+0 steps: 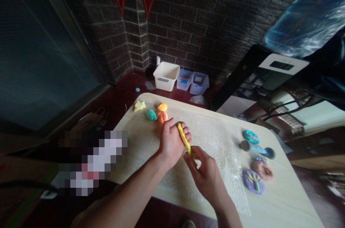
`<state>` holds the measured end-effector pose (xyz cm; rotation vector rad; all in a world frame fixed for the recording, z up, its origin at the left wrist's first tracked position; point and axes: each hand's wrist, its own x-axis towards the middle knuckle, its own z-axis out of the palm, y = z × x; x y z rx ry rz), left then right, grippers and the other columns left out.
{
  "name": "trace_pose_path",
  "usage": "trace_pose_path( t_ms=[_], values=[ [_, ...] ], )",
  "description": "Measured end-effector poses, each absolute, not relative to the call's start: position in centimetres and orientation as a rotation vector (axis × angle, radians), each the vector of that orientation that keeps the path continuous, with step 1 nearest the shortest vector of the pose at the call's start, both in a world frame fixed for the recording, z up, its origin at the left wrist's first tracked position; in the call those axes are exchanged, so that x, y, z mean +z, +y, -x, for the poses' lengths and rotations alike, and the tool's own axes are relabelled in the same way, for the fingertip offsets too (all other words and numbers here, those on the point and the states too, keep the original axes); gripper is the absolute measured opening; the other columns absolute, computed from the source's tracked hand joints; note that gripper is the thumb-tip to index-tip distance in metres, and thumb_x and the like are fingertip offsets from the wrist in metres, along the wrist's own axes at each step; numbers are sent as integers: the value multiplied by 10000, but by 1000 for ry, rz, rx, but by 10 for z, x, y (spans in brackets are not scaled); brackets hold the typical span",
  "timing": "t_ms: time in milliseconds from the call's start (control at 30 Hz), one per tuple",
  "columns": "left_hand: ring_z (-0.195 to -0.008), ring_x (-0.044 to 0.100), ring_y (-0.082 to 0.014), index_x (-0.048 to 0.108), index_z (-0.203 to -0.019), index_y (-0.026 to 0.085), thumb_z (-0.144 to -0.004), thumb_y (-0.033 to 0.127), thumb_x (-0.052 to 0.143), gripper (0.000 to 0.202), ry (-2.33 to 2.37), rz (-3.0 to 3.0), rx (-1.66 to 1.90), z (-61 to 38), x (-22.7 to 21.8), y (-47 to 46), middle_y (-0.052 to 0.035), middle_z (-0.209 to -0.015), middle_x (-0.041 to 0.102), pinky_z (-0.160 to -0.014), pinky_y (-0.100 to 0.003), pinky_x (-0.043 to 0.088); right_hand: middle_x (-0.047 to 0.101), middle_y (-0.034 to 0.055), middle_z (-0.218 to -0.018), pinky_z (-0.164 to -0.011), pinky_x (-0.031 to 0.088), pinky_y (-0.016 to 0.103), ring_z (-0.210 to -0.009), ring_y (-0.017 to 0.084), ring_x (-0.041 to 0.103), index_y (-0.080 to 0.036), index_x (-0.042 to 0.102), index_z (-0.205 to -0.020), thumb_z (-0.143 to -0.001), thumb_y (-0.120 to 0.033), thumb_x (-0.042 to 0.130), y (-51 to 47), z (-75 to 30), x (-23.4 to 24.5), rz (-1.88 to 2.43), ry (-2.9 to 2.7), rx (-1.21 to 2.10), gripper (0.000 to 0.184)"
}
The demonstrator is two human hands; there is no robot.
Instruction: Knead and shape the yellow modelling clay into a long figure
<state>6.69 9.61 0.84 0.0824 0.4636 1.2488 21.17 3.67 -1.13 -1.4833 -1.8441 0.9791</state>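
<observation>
A long yellow roll of modelling clay [184, 138] runs between my hands, above bubble wrap [205, 131] on a pale wooden table [280, 192]. My left hand [171, 143] curls its fingers around the roll's upper part. My right hand [205, 174] pinches its lower end. Beyond my left hand lie a yellow clay star [139, 105], a teal lump [151, 115] and orange lumps [162, 111]. To the right of my right hand sit several decorated clay pieces, including a teal disc [251, 136], a pink ring [262, 170] and a purple disc [253, 182].
Past the far table edge, a white basket [166, 76] and two clear plastic boxes [192, 82] stand on the red floor against a brick wall [205, 16]. A paper bag [88, 122] lies left of the table. A pixelated patch covers the area left of my arm.
</observation>
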Motion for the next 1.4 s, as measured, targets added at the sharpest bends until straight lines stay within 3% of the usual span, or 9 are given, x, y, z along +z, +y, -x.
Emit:
trace_pose_path(
  t_ms=[167, 433, 533, 667, 800, 967, 1167, 1267, 1400],
  values=[
    [-794, 642, -183, 702, -945, 119, -855, 275, 665, 184, 530, -260, 1235, -73, 2, 95, -83, -914, 666, -748, -291, 555, 734, 80, -882, -721, 506, 315, -804, 219, 687, -183, 653, -926, -1066, -522, 486, 40, -218, -14, 1471, -1623, 1180, 402],
    [-593, 578, -124, 717, -799, 143, -867, 367, 815, 254, 642, -659, 1167, -79, -7, 89, -40, -764, 657, -572, -232, 465, 769, 127, -975, -871, 567, 386, -870, 250, 707, -171, 753, -979, -1037, -495, 505, 38, -221, -18, 1341, -1352, 1340, 412],
    [-639, 613, -139, 732, -785, 142, -866, 329, 817, 221, 724, -748, 1259, -80, -8, 87, -32, -735, 670, -644, -242, 505, 761, 156, -1140, -906, 567, 423, -994, 283, 715, -180, 722, -1167, -1014, -478, 540, 39, -224, -17, 1426, -1327, 1184, 382],
    [-777, 677, -191, 789, -874, 168, -825, 203, 832, 74, 865, -819, 1356, -89, -6, 77, -56, -841, 749, -743, -254, 532, 630, 192, -1459, -1107, 473, 538, -1325, 343, 611, -209, 533, -1486, -1010, -531, 572, 36, -217, -12, 1483, -1237, 850, 576],
    [-1028, 692, -272, 814, -967, 234, -833, 87, 751, 208, 879, -1077, 1301, -101, 7, 56, -82, -1051, 772, -969, -355, 542, 524, 158, -1597, -1250, 331, 558, -1506, 326, 461, -240, 485, -1553, -1022, -528, 592, 33, -206, -8, 1360, -1173, 919, 614],
    [-1281, 601, -314, 804, -1144, 260, -858, 108, 729, 333, 937, -1420, 1346, -97, 17, 45, -118, -1303, 707, -1174, -417, 400, 679, 163, -1396, -1123, 500, 556, -1326, 338, 640, -226, 634, -1400, -1034, -524, 549, 38, -213, -1, 1127, -734, 1152, 480],
    [-1009, 716, -263, 745, -1049, 195, -910, 333, 758, 196, 1013, -1376, 1013, -91, -2, 53, -101, -1056, 774, -921, -346, 531, 725, 64, -1023, -931, 603, 459, -931, 247, 723, -238, 725, -1167, -905, -383, 761, 43, -226, 15, 792, -330, 1341, 302],
    [-851, 725, -216, 716, -987, 188, -946, 335, 700, 154, 1020, -1429, 912, -94, -7, 53, -60, -931, 773, -751, -291, 532, 713, 27, -930, -864, 606, 381, -864, 210, 704, -224, 730, -1070, -811, -302, 820, 43, -228, 18, 709, -223, 1409, 284],
    [-826, 720, -188, 689, -911, 197, -927, 263, 687, 68, 1123, -1578, 963, -98, -6, 50, -28, -904, 764, -745, -279, 525, 694, 29, -815, -742, 593, 293, -775, 181, 684, -167, 710, -915, -751, -283, 816, 44, -231, 20, 722, -113, 1390, 227]
  ],
)
